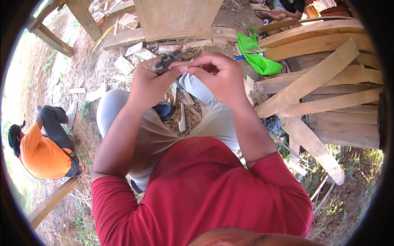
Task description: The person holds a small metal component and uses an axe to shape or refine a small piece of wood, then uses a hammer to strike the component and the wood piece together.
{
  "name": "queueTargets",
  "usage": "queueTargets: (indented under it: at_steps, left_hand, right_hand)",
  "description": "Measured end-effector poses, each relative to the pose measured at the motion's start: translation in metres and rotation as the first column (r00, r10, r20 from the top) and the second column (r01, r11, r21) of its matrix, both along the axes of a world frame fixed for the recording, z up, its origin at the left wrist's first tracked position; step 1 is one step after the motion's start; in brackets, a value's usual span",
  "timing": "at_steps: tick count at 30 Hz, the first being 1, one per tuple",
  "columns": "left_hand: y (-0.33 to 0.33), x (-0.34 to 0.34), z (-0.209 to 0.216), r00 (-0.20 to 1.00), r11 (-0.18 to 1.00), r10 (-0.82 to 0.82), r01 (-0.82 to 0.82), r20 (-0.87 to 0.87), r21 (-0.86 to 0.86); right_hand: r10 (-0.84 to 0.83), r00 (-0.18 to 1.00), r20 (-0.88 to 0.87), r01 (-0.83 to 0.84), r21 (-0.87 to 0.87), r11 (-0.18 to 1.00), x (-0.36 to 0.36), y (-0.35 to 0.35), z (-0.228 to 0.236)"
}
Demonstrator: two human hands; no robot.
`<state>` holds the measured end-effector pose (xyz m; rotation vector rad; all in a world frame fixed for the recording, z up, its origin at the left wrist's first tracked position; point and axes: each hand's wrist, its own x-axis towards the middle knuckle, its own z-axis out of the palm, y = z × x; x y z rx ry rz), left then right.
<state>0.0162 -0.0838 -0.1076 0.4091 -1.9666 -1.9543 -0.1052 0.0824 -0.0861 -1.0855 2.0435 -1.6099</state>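
Note:
Both of my hands are raised in front of my knees, fingertips almost meeting. A dark grey metal tool (166, 61), with a blunt round end and a ring-like middle, is held in my left hand (151, 82); its exact kind is hard to make out. Between the two hands is a small, thin brownish piece (189, 65), pinched by the thumb and finger of my right hand (221, 76). The left thumb and forefinger touch that piece too. Its shape is mostly covered by the fingers.
A wide wooden panel (176, 16) stands ahead on a curved beam. Curved planks (320, 82) are stacked at right, beside a bright green bag (258, 57). Wood offcuts litter the ground. A person in orange (45, 153) sits at left; another person (287, 10) sits far right.

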Motion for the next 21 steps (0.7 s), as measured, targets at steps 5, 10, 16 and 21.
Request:
queueTargets:
  at_steps: [5,10,16,21]
  left_hand:
    - [0.004,0.006,0.001,1.0,0.996,0.027,-0.027,0.002,-0.079]
    - [0.0,0.007,0.0,0.998,0.999,0.01,-0.013,-0.055,-0.044]
    - [-0.005,0.006,-0.006,0.997,0.997,0.063,-0.066,-0.049,-0.047]
    - [0.0,0.009,0.007,0.998,0.994,0.031,-0.026,0.05,-0.103]
  right_hand:
    - [-0.005,0.995,-0.104,0.007,0.016,1.0,0.002,0.004,-0.003]
    - [-0.01,0.999,-0.05,0.015,0.101,0.995,-0.002,0.005,0.002]
    - [-0.135,0.898,-0.419,0.145,-0.007,0.989,-0.003,-0.002,0.008]
    - [0.028,0.941,-0.336,-0.033,-0.01,0.999,-0.001,-0.003,0.004]
